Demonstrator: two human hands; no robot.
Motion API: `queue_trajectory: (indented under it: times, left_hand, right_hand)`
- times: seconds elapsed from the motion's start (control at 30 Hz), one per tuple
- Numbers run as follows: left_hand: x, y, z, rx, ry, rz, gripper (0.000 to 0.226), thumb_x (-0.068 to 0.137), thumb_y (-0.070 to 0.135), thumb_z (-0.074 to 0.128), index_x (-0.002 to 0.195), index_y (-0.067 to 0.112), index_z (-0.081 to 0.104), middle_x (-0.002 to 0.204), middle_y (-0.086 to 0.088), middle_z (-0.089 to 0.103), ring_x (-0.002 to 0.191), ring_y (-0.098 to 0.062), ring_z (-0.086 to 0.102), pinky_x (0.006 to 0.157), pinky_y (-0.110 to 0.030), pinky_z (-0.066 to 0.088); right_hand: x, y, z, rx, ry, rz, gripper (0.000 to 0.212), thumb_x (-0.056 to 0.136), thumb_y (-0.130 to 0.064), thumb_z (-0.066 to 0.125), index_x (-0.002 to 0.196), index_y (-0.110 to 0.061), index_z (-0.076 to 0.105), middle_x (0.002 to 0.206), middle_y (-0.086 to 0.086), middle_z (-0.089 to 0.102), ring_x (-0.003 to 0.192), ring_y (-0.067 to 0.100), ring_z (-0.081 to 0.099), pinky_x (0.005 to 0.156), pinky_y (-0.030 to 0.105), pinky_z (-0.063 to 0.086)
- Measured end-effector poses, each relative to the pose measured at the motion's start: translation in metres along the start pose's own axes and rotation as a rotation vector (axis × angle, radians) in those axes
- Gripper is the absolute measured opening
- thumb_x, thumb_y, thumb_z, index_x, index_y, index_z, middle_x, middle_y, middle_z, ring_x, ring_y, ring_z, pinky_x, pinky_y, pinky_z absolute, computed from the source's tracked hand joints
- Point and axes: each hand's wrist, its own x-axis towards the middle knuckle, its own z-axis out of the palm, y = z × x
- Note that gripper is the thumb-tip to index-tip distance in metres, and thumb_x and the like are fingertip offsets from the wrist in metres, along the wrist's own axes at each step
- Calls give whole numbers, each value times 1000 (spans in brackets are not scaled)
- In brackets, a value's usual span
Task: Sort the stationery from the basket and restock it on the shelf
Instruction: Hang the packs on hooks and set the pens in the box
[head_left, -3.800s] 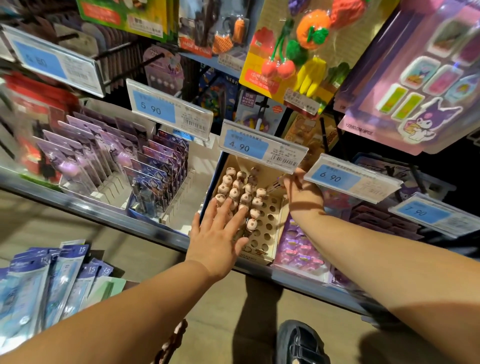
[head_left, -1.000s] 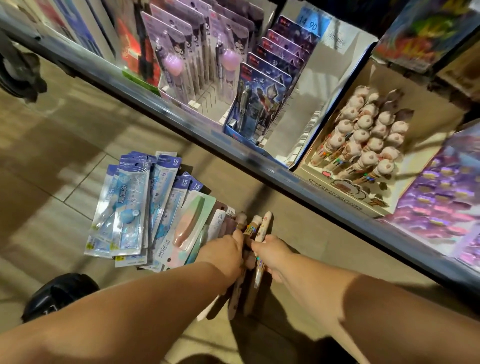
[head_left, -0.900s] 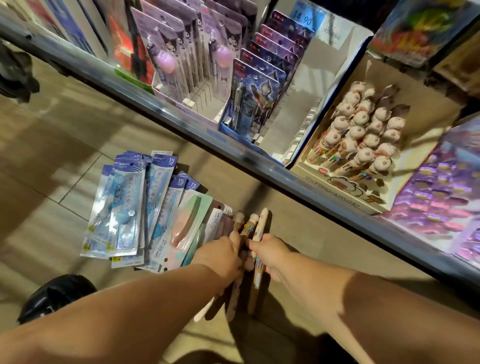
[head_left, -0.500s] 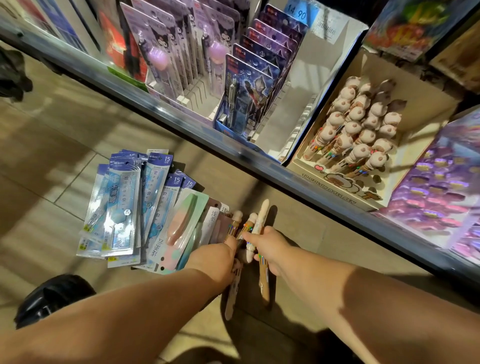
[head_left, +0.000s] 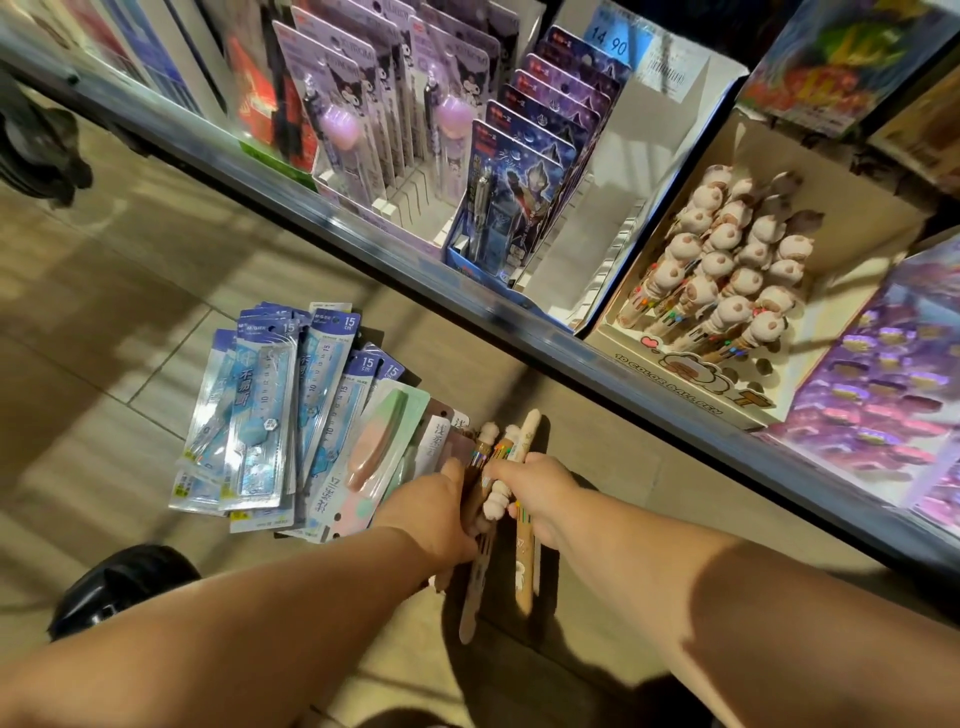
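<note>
Nearest, grips a pale pen in the right hand, fingers curled tight round its barrel. Clutches a bunch of pens in the left hand just beside it, fingers wrapped round them, with a fan of packaged rulers spreading leftward from that hand above the tiled floor. Shows a dark shoe low on the left. Faces, farther off, a shelf bearing a cardboard box of animal-topped pens standing in holes, beside carded pens in white racks.

Left hand and right hand, side by side, grip pens.
</note>
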Motion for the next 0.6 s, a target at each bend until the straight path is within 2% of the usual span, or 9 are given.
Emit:
queue_trajectory:
  times: [0.07, 0.17, 0.27, 0.33, 0.47, 0.6]
  left_hand:
    - [3, -6, -4, -62, 10, 14, 50, 75, 32, 74, 117, 21, 49, 92, 2, 59, 85, -20, 59, 71, -30, 50]
    - [5, -18, -7, -94, 7, 48, 43, 75, 38, 73, 114, 23, 63, 96, 4, 66, 88, -17, 62, 78, -28, 53]
    - [4, -27, -11, -149, -15, 75, 26, 80, 36, 71, 102, 23, 73, 85, 7, 67, 80, -13, 61, 68, -21, 46]
    - [2, -32, -12, -244, -2, 83, 20, 81, 35, 73, 95, 22, 77, 77, 11, 64, 75, -10, 58, 63, -17, 39]
    - [1, -38, -16, -461, 39, 47, 15, 79, 31, 78, 90, 20, 76, 74, 15, 62, 72, -3, 56, 60, -12, 39]
    - [0, -40, -20, -762, 53, -7, 16, 79, 23, 80, 87, 11, 73, 70, 8, 62, 64, -2, 54, 52, -7, 38]
  right_hand:
    - [-6, -7, -5, 50, -27, -16, 9, 88, -20, 65, 91, -13, 60, 82, 7, 59, 65, 14, 52, 55, 24, 42]
    - [-10, -15, -12, 151, -49, -18, 6, 90, -16, 63, 88, -12, 58, 73, 7, 56, 60, 15, 50, 54, 25, 41]
    - [-11, -17, -16, 215, -45, -11, 15, 87, -18, 67, 97, -9, 60, 81, 13, 60, 71, 23, 55, 69, 35, 47]
    - [-14, -17, -20, 178, -44, -28, 15, 88, -18, 66, 100, -10, 61, 91, 15, 62, 79, 25, 56, 74, 37, 46]
    - [-21, -10, -24, 105, -113, -28, 19, 88, -16, 65, 106, -10, 62, 88, 11, 66, 74, 19, 61, 66, 30, 48]
    - [-36, -7, -23, 91, -205, -57, 11, 90, -13, 63, 101, -12, 61, 87, 8, 64, 72, 15, 61, 53, 23, 47]
